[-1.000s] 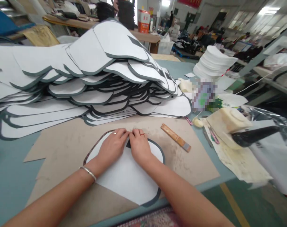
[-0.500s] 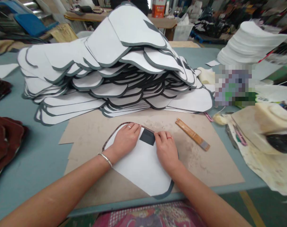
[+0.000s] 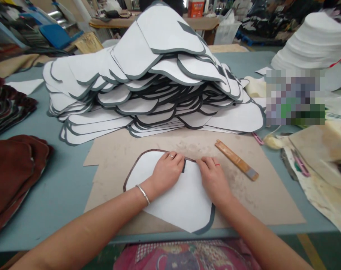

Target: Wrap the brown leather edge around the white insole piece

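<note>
The big pile (image 3: 159,75) of finished white pieces leans high just behind my work, its lower edges touching the cardboard (image 3: 243,195); I judge a careless nudge forward could make the top layers slide down onto the piece I am pressing. The cardboard looks smeared and grimy, so I think the white panel (image 3: 181,198) could pick up dirt if it shifts off its spot. The dark edge strip along the panel's top could wrinkle or set crooked if my two hands press unevenly.

The panel lies flat on the cardboard on the desk (image 3: 60,187), straight in front of me. My left hand (image 3: 166,170) lies flat on its upper middle, fingers spread toward the top edge. My right hand (image 3: 214,176) rests palm down just beside it, fingertips at the same edge, a small dark patch (image 3: 183,166) showing between them. Neither hand grips anything. The brush (image 3: 236,159) lies near my right hand, apart from it.
</note>
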`<state>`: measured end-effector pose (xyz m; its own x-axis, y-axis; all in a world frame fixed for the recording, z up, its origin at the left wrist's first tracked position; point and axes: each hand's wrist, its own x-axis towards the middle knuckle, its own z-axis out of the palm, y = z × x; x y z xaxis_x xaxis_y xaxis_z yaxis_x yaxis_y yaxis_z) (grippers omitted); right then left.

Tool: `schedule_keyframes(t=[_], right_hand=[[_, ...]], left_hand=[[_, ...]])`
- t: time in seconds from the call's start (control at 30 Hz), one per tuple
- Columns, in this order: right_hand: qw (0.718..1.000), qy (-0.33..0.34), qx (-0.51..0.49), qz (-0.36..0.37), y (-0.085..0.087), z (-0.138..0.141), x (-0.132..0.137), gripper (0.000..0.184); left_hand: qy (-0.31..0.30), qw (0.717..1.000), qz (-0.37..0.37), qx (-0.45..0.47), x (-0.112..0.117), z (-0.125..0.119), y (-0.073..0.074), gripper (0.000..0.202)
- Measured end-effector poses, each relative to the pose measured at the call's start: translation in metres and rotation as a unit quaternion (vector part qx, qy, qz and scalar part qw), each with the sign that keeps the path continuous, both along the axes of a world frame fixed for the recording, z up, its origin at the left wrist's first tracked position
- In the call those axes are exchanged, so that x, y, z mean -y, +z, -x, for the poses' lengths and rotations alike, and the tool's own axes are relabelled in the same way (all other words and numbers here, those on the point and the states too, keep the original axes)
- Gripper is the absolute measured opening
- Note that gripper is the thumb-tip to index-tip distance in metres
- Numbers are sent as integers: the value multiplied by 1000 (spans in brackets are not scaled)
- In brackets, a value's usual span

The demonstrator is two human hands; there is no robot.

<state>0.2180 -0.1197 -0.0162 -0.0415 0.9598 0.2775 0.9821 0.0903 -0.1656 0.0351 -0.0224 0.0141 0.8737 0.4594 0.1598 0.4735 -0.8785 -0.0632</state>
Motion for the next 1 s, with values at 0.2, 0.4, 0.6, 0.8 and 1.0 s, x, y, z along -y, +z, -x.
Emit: schedule_keyframes(t=[0.2, 0.4, 0.6, 0.8, 1.0], right_hand=[[997, 64, -35, -7, -4, -1, -2, 43], [991, 114, -62, -36, -8, -6, -1, 38], [993, 94, -62, -43, -8, -7, 2, 33], [995, 59, -62, -53, -6, -6, 6, 34], [995, 59, -59, -53, -6, -4, 10, 33]], left_hand=[[29, 1000, 3, 3, 20, 4, 0, 32], [24, 999, 14, 30, 26, -6, -6, 27], [22, 998, 28, 46, 26, -3, -5, 31], [-14, 996, 19, 82, 23, -5, -10, 30], [-23, 997, 33, 71, 21, -6, -9, 30]])
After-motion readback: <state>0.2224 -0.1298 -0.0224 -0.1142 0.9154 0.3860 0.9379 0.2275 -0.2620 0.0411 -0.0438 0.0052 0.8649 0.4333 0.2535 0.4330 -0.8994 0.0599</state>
